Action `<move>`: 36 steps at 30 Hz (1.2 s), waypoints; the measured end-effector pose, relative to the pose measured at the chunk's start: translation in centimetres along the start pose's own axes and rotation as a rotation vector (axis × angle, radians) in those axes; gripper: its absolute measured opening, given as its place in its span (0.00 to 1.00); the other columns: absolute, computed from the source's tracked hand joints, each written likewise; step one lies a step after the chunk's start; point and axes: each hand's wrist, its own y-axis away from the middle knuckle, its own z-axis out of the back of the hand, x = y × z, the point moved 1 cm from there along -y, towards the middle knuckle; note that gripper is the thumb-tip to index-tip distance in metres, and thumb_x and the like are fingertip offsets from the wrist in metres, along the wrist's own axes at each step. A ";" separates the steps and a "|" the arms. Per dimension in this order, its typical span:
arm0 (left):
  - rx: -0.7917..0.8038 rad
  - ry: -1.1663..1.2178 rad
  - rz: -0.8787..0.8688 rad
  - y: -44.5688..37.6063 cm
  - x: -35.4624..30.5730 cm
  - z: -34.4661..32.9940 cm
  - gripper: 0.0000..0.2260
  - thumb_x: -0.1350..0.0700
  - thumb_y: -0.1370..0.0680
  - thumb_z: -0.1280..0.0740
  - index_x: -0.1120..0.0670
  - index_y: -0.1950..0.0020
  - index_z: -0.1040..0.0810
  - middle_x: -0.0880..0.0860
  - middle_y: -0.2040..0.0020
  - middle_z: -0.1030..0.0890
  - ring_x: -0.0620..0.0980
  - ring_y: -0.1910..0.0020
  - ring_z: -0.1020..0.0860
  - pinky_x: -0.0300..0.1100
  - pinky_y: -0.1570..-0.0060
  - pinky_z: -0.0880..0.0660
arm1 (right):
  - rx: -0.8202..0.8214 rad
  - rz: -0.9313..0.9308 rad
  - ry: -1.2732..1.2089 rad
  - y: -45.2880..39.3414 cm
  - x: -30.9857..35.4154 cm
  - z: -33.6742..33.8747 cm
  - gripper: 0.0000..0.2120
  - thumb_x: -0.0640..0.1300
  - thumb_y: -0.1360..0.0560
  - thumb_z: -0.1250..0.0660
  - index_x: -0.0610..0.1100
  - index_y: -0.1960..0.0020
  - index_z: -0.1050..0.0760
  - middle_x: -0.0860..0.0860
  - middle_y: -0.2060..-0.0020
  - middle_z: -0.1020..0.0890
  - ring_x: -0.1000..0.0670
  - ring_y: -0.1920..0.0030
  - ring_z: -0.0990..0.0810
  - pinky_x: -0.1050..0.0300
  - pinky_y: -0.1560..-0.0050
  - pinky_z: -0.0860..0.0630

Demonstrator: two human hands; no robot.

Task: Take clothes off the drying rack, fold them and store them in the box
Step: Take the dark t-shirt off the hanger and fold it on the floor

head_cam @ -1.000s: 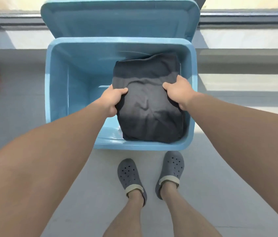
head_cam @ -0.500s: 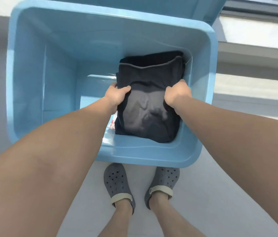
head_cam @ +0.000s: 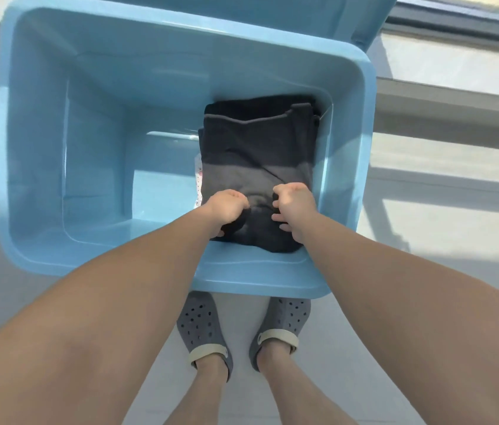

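A folded dark grey garment point(head_cam: 254, 161) lies in the right half of the open light-blue box point(head_cam: 0, 154), on top of other dark folded clothes. A white patterned cloth point(head_cam: 198, 179) peeks out under its left edge. Both my hands are down in the box at the garment's near end. My left hand point(head_cam: 226, 207) grips the near left corner, with cloth bunched round its fingers. My right hand point(head_cam: 294, 207) has curled fingers dug into the cloth at the near right corner.
The box's lid point(head_cam: 272, 16) stands open behind it. The left half of the box floor point(head_cam: 162, 191) is bare blue plastic. My feet in grey clogs point(head_cam: 205, 329) stand on pale floor just in front of the box. A window sill runs along the right.
The garment has gone down from above the rim to rest in the box. My hands slid from its sides to its near end. The view moved closer over the box.
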 end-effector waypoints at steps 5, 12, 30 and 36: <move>0.018 -0.177 0.112 -0.1 0.7 0.1 0.19 0.48 0.23 0.32 0.48 0.33 0.27 0.57 0.40 0.24 0.60 0.37 0.24 0.51 0.39 0.25 | -0.006 -0.143 0.109 -0.8 0.0 -1.5 0.30 0.54 0.24 0.38 0.51 0.25 0.42 0.48 0.51 0.24 0.38 0.46 0.19 0.39 0.38 0.22; -0.231 0.256 -0.242 -1.0 -6.0 2.1 0.10 0.56 0.19 0.36 0.47 0.43 0.18 0.48 0.48 0.16 0.49 0.49 0.18 0.47 0.44 0.20 | -0.109 0.246 -0.228 -1.4 7.3 -0.3 0.10 0.48 0.22 0.36 0.44 0.49 0.19 0.48 0.59 0.16 0.47 0.62 0.21 0.48 0.54 0.18; -0.264 0.336 0.011 -3.1 -5.7 1.7 0.11 0.50 0.24 0.38 0.53 0.49 0.19 0.51 0.54 0.18 0.54 0.54 0.20 0.48 0.49 0.23 | -0.282 0.039 -0.047 -1.2 3.8 -0.4 0.19 0.57 0.27 0.47 0.45 0.52 0.24 0.47 0.56 0.16 0.39 0.55 0.17 0.43 0.44 0.18; -0.039 0.214 0.200 0.1 -0.7 -0.2 0.02 0.52 0.20 0.38 0.47 0.51 0.26 0.53 0.41 0.20 0.57 0.42 0.21 0.62 0.38 0.27 | -0.087 -0.189 0.200 1.3 -1.1 -0.9 0.23 0.52 0.17 0.48 0.39 0.31 0.27 0.43 0.35 0.22 0.40 0.44 0.27 0.50 0.42 0.29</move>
